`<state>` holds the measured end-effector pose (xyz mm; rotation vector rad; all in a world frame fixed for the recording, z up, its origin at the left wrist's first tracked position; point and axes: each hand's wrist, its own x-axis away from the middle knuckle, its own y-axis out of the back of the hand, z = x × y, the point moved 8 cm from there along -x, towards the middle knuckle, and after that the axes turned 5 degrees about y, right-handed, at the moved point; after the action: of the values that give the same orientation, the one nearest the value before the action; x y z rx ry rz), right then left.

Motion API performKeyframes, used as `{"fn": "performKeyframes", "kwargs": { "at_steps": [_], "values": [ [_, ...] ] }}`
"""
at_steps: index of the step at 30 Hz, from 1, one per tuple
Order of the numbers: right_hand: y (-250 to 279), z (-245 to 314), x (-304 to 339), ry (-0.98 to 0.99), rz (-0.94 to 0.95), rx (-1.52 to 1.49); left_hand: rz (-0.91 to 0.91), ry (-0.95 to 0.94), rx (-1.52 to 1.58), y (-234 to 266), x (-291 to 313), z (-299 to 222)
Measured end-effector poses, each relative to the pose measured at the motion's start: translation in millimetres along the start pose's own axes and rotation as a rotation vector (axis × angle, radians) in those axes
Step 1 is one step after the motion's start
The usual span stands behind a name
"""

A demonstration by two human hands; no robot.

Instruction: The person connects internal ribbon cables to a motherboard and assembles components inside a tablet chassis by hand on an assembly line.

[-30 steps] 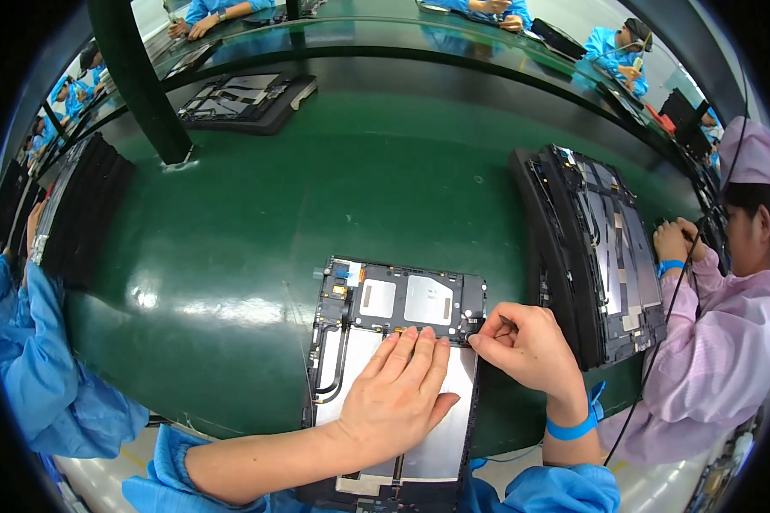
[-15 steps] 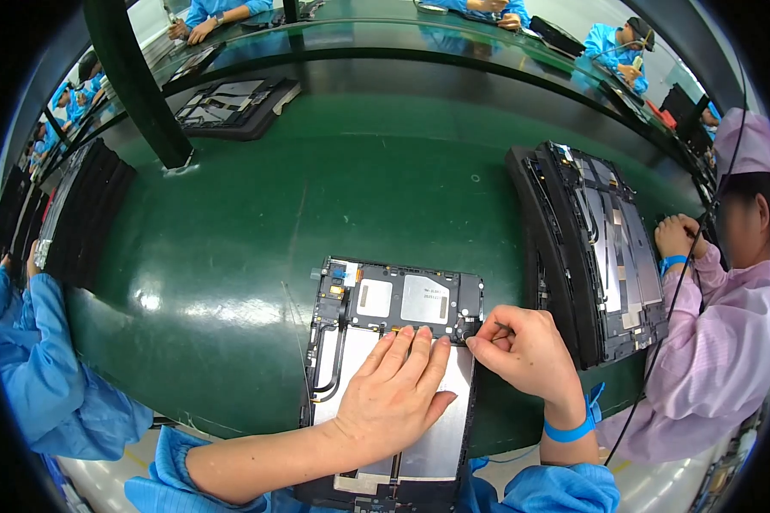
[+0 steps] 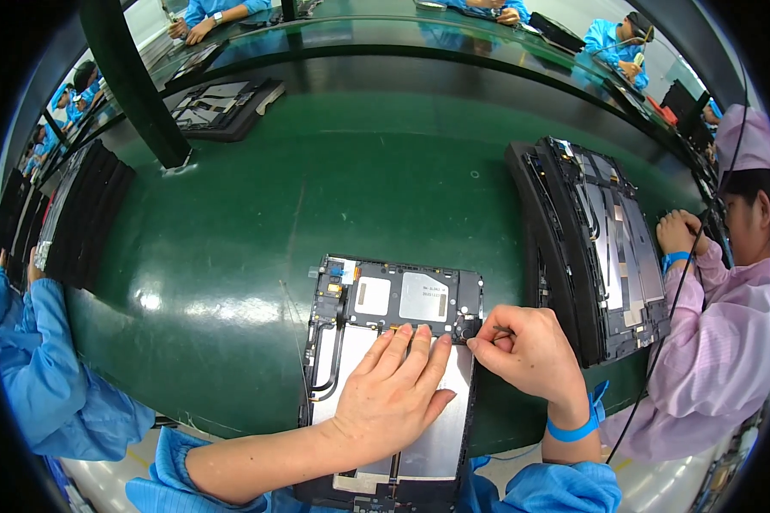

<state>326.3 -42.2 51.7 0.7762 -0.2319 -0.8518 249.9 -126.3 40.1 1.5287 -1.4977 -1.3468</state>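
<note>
In front of me lies an opened tablet chassis (image 3: 327, 363), a black frame with silver plates and black cables, on the green table. My left hand (image 3: 393, 385) rests flat across its middle, fingers stretched toward the far end and slightly spread. My right hand (image 3: 522, 350) is at the chassis's right edge, thumb and fingers pinched together. Something small and dark shows between those fingers, too hidden to name. A blue band (image 3: 577, 425) circles my right wrist. The near end of the chassis is partly covered by my left forearm.
Stacked tablet chassis in black trays (image 3: 603, 248) stand at right; another stack of black trays (image 3: 81, 214) is at left. A further chassis (image 3: 214, 107) lies beside a dark post (image 3: 137, 85). Co-workers sit left, right and beyond; a black cable (image 3: 672, 312) hangs at right.
Almost nothing differs. Both hands keep their places on and beside the chassis; the whole view has shifted very slightly.
</note>
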Motion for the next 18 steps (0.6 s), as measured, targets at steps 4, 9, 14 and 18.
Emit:
{"fn": "performKeyframes", "kwargs": {
  "at_steps": [4,9,14,18],
  "values": [
    [-1,0,4,0.008,0.026,0.025,0.004,-0.011,-0.015,0,-1,-2],
    [-8,7,13,0.041,0.026,0.046,0.0,-0.01,-0.013,1,1,1],
    [-3,4,14,0.0,-0.02,0.052,-0.001,-0.009,-0.016,1,1,-1],
    [-1,-6,11,-0.097,0.006,0.081,-0.001,-0.008,-0.019,0,0,-1]
  ]
}}
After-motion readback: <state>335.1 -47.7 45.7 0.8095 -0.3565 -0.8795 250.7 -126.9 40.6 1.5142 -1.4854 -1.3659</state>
